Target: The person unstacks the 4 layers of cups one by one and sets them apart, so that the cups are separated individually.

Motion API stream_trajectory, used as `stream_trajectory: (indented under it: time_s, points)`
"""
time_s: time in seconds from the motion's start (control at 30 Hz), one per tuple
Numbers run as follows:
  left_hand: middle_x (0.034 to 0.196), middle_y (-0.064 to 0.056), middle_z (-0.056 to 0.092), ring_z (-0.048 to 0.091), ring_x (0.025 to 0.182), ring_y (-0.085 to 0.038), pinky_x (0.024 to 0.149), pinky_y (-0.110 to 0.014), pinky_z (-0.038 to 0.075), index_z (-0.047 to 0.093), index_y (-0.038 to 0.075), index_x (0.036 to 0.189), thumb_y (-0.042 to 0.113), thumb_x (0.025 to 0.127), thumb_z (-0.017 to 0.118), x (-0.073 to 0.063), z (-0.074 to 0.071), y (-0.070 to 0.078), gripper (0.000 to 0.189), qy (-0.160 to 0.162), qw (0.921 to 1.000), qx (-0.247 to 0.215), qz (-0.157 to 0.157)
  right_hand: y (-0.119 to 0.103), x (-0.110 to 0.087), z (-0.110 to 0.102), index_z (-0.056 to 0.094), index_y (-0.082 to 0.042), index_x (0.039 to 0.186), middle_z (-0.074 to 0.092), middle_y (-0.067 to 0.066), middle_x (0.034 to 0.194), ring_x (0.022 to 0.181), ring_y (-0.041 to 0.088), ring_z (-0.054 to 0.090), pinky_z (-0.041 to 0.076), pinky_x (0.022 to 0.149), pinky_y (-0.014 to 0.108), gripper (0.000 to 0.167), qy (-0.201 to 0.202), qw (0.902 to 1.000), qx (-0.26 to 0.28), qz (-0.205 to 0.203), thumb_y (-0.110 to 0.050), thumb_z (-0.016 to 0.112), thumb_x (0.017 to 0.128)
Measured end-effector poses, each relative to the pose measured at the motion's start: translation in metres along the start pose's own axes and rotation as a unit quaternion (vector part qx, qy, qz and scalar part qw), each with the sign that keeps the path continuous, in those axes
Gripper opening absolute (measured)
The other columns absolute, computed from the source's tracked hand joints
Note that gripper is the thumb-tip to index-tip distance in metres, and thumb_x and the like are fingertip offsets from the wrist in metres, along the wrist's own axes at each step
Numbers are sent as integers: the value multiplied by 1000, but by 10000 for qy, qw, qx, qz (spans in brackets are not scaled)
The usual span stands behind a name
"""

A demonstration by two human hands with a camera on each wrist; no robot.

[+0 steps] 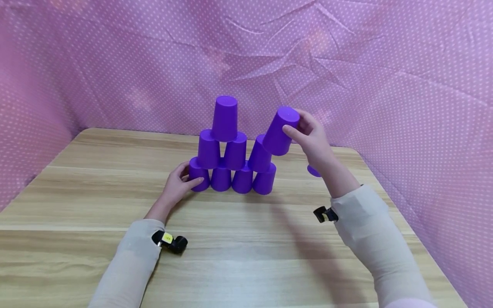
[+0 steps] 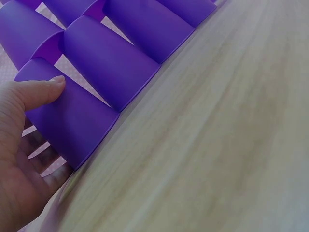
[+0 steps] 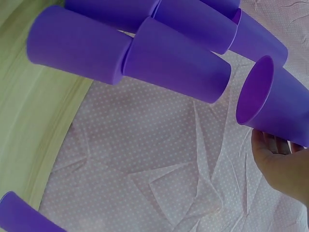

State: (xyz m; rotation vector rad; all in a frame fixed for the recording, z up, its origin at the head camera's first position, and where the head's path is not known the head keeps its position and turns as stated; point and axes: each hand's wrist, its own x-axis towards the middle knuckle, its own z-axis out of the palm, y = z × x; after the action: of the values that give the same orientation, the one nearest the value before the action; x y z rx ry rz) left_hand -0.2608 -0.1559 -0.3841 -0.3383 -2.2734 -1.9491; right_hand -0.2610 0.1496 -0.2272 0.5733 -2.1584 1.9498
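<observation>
Upside-down purple cups form a stack on the table. My left hand (image 1: 178, 185) holds the leftmost bottom cup (image 2: 72, 113), thumb across its front and fingers behind it. Three cups make the second row, the right one a middle-row cup (image 3: 178, 60) at the stack's right end. A single top cup (image 1: 225, 119) stands upside down over the left pair. My right hand (image 1: 315, 139) grips another purple cup (image 1: 278, 134) by its side, raised and tilted, its open rim facing down and left. In the head view this held cup overlaps the right middle-row cup.
Partly hidden behind my right forearm, a separate purple cup (image 3: 26, 215) stands on the wooden table (image 1: 215, 239) to the right. Pink dotted cloth (image 1: 161, 64) hangs around the table's back and sides. Each sleeve carries a small black wrist camera (image 1: 325, 214).
</observation>
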Motion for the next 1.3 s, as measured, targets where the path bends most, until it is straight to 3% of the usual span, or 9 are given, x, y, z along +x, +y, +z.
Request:
stream_trajectory:
  time_s: [0.33,0.77,1.13,1.3]
  points:
    - [116,-30,42,37,108,-38,95,-45,28,35,-9,124,-2,76,61,0,-1,-3,54,25,10000,-25,-21,14,-24,-18,48,3,114,57,3,97,91,15,53,41,84,26,36,63,9999,-67,-82,-2,58,80]
    - [116,-29,42,38,108,-38,95,-46,28,35,-9,124,-2,77,61,-1,-1,-1,54,6,10000,37,-51,39,-52,-48,48,-5,113,55,-1,99,94,14,51,43,81,22,33,225,9985,-197,468,-6,59,81]
    - [116,-30,42,38,108,-39,94,-46,29,36,-9,123,-2,76,61,-1,-2,0,54,17,10000,48,-6,63,-73,-75,39,7,122,57,-6,98,93,8,52,40,83,17,45,395,9969,-168,662,-4,57,82]
    - [116,-30,42,38,108,-39,94,-46,29,35,-9,124,-2,76,61,1,-1,-1,55,-1,10000,52,13,69,-81,-90,41,4,120,56,-6,98,94,7,51,40,82,16,42,373,9952,-335,839,-7,57,83]
